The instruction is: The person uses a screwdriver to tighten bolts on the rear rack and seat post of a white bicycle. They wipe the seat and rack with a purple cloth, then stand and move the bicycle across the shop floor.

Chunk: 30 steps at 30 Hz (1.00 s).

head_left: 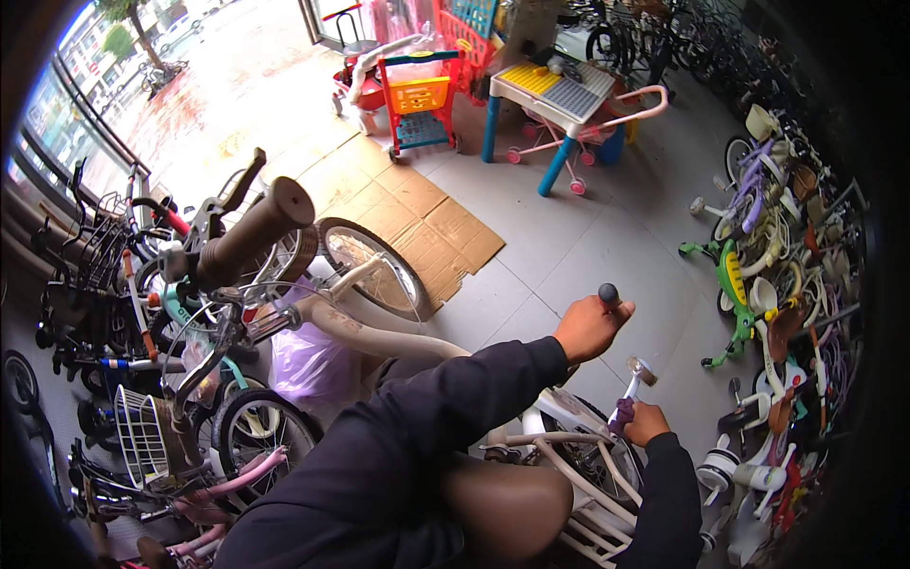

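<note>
My left hand (588, 330) is closed round a dark, round-ended tool handle (609, 296) above the rear of a cream bicycle (332, 318). Lower right, my right hand (646, 423) grips a white tube (632, 387) with a dark purple piece (621, 417) on it and a metal fitting (644, 370) at its top. The bicycle's rear rack (592, 446) is below both hands. A brown saddle (512, 512) shows beside my dark sleeves, and the handlebar grip (256, 223) rises at upper left. What the tool's far end touches is hidden.
Parked bicycles line the left (142, 398), right (777, 313) and back (645, 47). Flattened cardboard (460, 237) lies on tiled floor (531, 237). A toy trolley (422, 95), toy table (550, 85) and pink stroller (645, 100) stand at the back. A lilac plastic bag (308, 365) lies beside the bicycle.
</note>
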Tool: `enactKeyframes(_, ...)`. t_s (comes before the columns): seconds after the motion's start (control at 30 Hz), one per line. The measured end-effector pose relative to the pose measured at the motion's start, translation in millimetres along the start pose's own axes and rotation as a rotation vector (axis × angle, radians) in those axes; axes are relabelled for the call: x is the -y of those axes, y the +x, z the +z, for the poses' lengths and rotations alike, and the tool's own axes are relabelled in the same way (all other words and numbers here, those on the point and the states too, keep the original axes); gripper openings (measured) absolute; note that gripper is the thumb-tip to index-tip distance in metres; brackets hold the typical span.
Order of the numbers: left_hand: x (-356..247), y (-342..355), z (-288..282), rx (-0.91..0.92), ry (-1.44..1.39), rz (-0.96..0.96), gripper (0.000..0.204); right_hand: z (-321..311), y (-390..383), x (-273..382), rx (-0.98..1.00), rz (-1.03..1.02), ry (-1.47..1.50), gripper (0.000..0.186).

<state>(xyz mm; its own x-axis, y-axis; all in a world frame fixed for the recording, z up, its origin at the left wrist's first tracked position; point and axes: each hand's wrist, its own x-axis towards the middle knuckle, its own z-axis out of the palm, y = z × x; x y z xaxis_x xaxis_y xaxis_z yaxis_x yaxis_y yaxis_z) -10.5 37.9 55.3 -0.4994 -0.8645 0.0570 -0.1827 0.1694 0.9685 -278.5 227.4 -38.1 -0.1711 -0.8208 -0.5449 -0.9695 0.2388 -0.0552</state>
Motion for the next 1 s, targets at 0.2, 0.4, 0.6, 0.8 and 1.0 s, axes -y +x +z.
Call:
enactKeyframes(0.2,4.4,0.1,1.5,-0.011,0.005,0.023,0.051,-18.9,-2.7,33.6,0.061,-0.100,0.119,0.042)
enactKeyframes(0.4,7.3,2.6,6.1,-0.020,-0.034,-0.029,0.053,-12.0,2.5,5.0,0.020,-0.135,0.106,0.024)
enactKeyframes(0.6,3.5,4.4,0.3,0.068,0.032,-0.021,0.051,1.7,8.7,-58.1,-0.038,0.249,-0.200,0.026)
enactKeyframes(0.8,4.1,3.1,5.9,0.043,0.036,0.032,0.052,24.8,9.6,-21.0,-0.083,-0.167,0.171,0.023)
enactKeyframes(1.0,11.9,7.0,7.1,0.050,0.056,0.033,0.053,22.2,13.4,-12.1,-0.102,-0.034,0.230,0.020)
